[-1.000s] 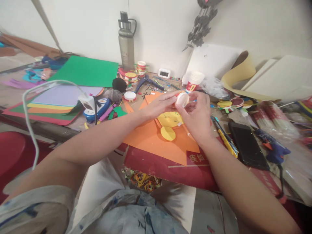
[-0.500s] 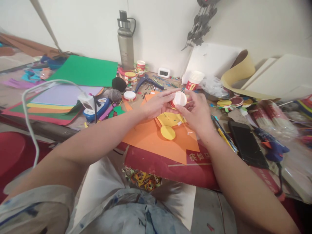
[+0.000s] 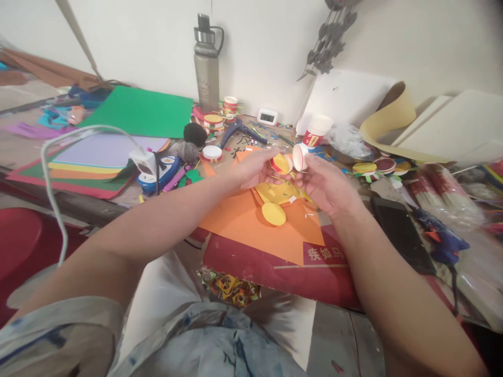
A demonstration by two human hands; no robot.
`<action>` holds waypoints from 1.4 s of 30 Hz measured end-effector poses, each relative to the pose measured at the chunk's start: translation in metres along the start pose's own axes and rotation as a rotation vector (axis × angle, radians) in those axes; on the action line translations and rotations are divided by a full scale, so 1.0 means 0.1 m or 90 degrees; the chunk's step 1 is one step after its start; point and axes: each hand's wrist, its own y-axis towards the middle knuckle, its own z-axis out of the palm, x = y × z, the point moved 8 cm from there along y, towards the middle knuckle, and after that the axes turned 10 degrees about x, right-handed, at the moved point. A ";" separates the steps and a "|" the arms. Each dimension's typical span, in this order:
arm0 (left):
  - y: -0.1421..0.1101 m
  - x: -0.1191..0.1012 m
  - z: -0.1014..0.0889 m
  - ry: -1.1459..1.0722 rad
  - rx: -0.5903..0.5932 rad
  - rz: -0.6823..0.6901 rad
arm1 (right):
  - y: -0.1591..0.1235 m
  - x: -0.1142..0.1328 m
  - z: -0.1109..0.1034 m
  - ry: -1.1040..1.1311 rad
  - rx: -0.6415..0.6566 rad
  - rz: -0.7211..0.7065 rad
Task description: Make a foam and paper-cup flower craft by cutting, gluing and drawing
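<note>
My left hand (image 3: 254, 170) is closed on a short round cup piece (image 3: 281, 164) with a yellow face and a red side. Close beside it, my right hand (image 3: 328, 182) grips a white-faced paper cup piece (image 3: 299, 157) by its side, tilted toward the left one. A narrow gap seems to lie between the pieces. Below the hands, a yellow paper disc (image 3: 274, 214) rests on an orange sheet (image 3: 243, 222). Yellow paper (image 3: 271, 192) with small scraps lies just under my fingers, partly hidden by them.
Behind the hands stand stacked paper cups (image 3: 316, 130), a small clock (image 3: 267, 116), a blue-handled tool (image 3: 241, 131) and a tall bottle (image 3: 207, 73). Coloured sheets (image 3: 145, 112) lie left, near a white cable (image 3: 47, 178). A phone (image 3: 401, 230) is at the right.
The white-faced piece, between both hands before, has turned and moved right in my right hand. My left hand now shows the yellow-faced piece, and the hands have parted slightly.
</note>
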 end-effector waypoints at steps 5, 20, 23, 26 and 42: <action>-0.07 -0.16 -0.17 0.345 -0.144 0.043 | 0.02 0.00 0.01 -0.023 0.022 0.020; -0.16 -0.46 -0.06 0.311 -0.113 0.162 | -0.02 0.06 0.09 -0.051 0.034 -0.016; -0.14 -0.46 0.05 0.265 -0.040 0.195 | -0.02 0.06 0.13 -0.020 0.050 -0.010; -0.07 -0.45 -0.01 0.297 -0.034 0.249 | -0.03 0.03 0.16 0.008 0.054 0.007; -0.30 -0.72 -0.04 0.622 -0.201 0.452 | 0.00 -0.08 -0.25 -1.107 -0.079 0.087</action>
